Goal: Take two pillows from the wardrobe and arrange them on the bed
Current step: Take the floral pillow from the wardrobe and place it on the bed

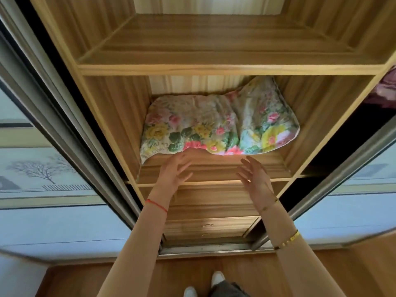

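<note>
Nearest the camera: white shoes point(217, 278) on a wooden floor point(321, 275), facing the open wardrobe point(102, 116).

Both bare forearms reach forward over the middle shelf point(214, 168). The left hand point(173, 171), with a red string bracelet point(156, 205) at the wrist, is spread and holds nothing. Its fingertips lie just beside the pillow's front edge, but motion blur prevents confirming contact. The right hand point(255, 174), above a gold bracelet point(287, 240), is likewise spread, palm turned inward. It holds nothing and is near the pillow but apart from it.

The floral pillow point(218, 125) lies flat across the middle shelf, its right end pushed up against the back and side panels. Only one pillow is visible. A second cannot be located from this view.

Handling assessment: the creased, sagging cover suggests a soft, light, limp item that is not fragile. It will likely droop if lifted by one corner. Recommended hold is one hand at each short end, or both hands under the front edge, drawing it forward off the shelf.

Farthest: the upper shelf point(214, 69) shows bare wood.
</note>
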The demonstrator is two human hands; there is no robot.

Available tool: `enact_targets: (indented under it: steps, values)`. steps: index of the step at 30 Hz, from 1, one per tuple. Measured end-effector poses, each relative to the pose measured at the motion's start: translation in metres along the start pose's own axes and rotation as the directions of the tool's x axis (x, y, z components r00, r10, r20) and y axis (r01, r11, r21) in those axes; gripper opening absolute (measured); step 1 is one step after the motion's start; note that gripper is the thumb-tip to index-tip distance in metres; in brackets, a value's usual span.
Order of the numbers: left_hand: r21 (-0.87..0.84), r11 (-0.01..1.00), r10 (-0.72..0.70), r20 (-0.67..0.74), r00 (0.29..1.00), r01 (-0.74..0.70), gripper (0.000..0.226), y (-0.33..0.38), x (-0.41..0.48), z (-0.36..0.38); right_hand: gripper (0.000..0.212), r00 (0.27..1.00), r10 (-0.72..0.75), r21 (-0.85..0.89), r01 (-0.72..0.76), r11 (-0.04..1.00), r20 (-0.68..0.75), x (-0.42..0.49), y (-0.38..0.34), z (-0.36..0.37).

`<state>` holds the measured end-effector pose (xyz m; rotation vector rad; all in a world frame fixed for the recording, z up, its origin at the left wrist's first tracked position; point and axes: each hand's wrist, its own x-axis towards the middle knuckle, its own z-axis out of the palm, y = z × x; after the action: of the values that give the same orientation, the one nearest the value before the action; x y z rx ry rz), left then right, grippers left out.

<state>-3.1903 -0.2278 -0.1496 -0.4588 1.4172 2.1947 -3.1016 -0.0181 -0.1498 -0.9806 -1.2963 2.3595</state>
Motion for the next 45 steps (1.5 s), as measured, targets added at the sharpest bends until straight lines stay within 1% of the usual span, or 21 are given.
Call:
enact_targets:
  steps: [2, 5, 7, 10, 12, 13, 14, 19, 23, 25, 27, 29, 32, 34, 36, 38, 39, 40, 41, 43, 45]
  values:
    - [-0.118, 0.989, -0.087, 0.029, 0.996, 0.09, 0.017, 0.0, 0.02, 0.008, 0.038, 0.999, 0.052, 0.003, -0.052, 0.999, -0.015, 0.018, -0.001, 0.001]
    - [-0.3, 0.939, -0.17, 0.026, 0.985, 0.17, 0.027, -0.001, 0.045, 0.015, 0.034, 0.991, 0.136, 0.033, -0.135, 0.99, -0.016, 0.039, -0.004, 0.005]
    - [-0.349, 0.92, -0.197, -0.017, 0.98, 0.179, 0.031, -0.001, 0.058, 0.019, 0.026, 0.984, 0.176, 0.058, -0.176, 0.983, -0.01, 0.051, -0.005, 0.008]
    - [-0.38, 0.909, -0.202, -0.044, 0.978, 0.171, 0.034, -0.001, 0.073, 0.02, 0.035, 0.975, 0.221, 0.056, -0.221, 0.974, -0.009, 0.072, -0.008, 0.015]
    - [-0.402, 0.903, -0.195, -0.059, 0.979, 0.155, 0.045, -0.002, 0.081, 0.018, 0.024, 0.967, 0.253, 0.036, -0.254, 0.967, 0.021, 0.085, -0.009, 0.02]
    - [-0.404, 0.904, -0.185, -0.079, 0.98, 0.139, 0.05, -0.001, 0.085, 0.018, 0.016, 0.962, 0.272, 0.031, -0.273, 0.962, 0.042, 0.091, -0.009, 0.021]
    - [-0.407, 0.905, -0.174, -0.094, 0.98, 0.121, 0.052, 0.001, 0.089, 0.02, 0.017, 0.958, 0.281, 0.022, -0.283, 0.959, 0.057, 0.097, -0.009, 0.022]
    - [-0.386, 0.922, -0.081, -0.094, 0.992, 0.039, 0.056, 0.008, 0.108, 0.025, 0.033, 0.959, 0.253, 0.079, -0.264, 0.961, 0.127, 0.13, -0.003, 0.024]
    - [-0.332, 0.943, 0.01, -0.012, 1.0, -0.013, 0.067, 0.016, 0.119, 0.03, 0.027, 0.956, 0.264, 0.1, -0.276, 0.956, 0.125, 0.149, -0.008, 0.032]
    - [-0.38, 0.924, 0.016, -0.048, 0.999, -0.033, 0.054, 0.024, 0.128, 0.035, 0.023, 0.949, 0.29, 0.088, -0.302, 0.949, 0.12, 0.159, -0.013, 0.035]
    - [-0.428, 0.904, -0.041, -0.101, 0.994, -0.006, 0.039, 0.031, 0.139, 0.035, 0.032, 0.932, 0.341, 0.051, -0.349, 0.936, 0.124, 0.17, -0.019, 0.038]
    - [-0.383, 0.924, -0.041, -0.116, 0.992, -0.006, 0.038, 0.036, 0.146, 0.039, 0.037, 0.915, 0.39, 0.037, -0.396, 0.918, 0.104, 0.18, -0.023, 0.043]
    - [-0.324, 0.946, -0.062, -0.161, 0.985, 0.007, 0.036, 0.037, 0.146, 0.05, 0.031, 0.909, 0.413, 0.047, -0.415, 0.908, 0.059, 0.189, -0.027, 0.05]
    - [-0.344, 0.939, -0.09, -0.175, 0.98, 0.024, 0.032, 0.038, 0.146, 0.051, 0.031, 0.913, 0.404, 0.06, -0.407, 0.911, 0.058, 0.193, -0.029, 0.056]
    - [-0.356, 0.934, -0.097, -0.205, 0.974, 0.019, 0.051, 0.037, 0.149, 0.043, 0.026, 0.918, 0.392, 0.075, -0.396, 0.915, 0.058, 0.193, -0.032, 0.06]
    - [-0.26, 0.966, -0.067, -0.244, 0.968, 0.001, 0.075, 0.037, 0.154, 0.042, 0.022, 0.917, 0.394, 0.094, -0.399, 0.912, 0.071, 0.194, -0.034, 0.062]
    - [-0.253, 0.967, -0.063, -0.271, 0.961, -0.008, 0.074, 0.039, 0.155, 0.04, 0.022, 0.911, 0.405, 0.099, -0.412, 0.906, 0.081, 0.195, -0.036, 0.063]
    - [-0.297, 0.955, -0.065, -0.243, 0.968, -0.011, 0.067, 0.038, 0.155, 0.039, 0.022, 0.904, 0.419, 0.093, -0.426, 0.9, 0.089, 0.196, -0.037, 0.063]
    - [-0.27, 0.963, -0.041, -0.214, 0.976, -0.018, 0.058, 0.04, 0.15, 0.043, 0.022, 0.897, 0.433, 0.084, -0.44, 0.894, 0.093, 0.198, -0.038, 0.063]
    - [-0.412, 0.91, -0.144, -0.194, 0.97, 0.052, 0.046, 0.046, 0.15, 0.047, 0.022, 0.88, 0.464, 0.112, -0.473, 0.874, 0.1, 0.197, -0.038, 0.059]
    - [-0.414, 0.909, -0.133, -0.166, 0.977, 0.053, 0.025, 0.047, 0.146, 0.05, 0.023, 0.894, 0.428, 0.104, -0.441, 0.891, 0.131, 0.196, -0.033, 0.05]
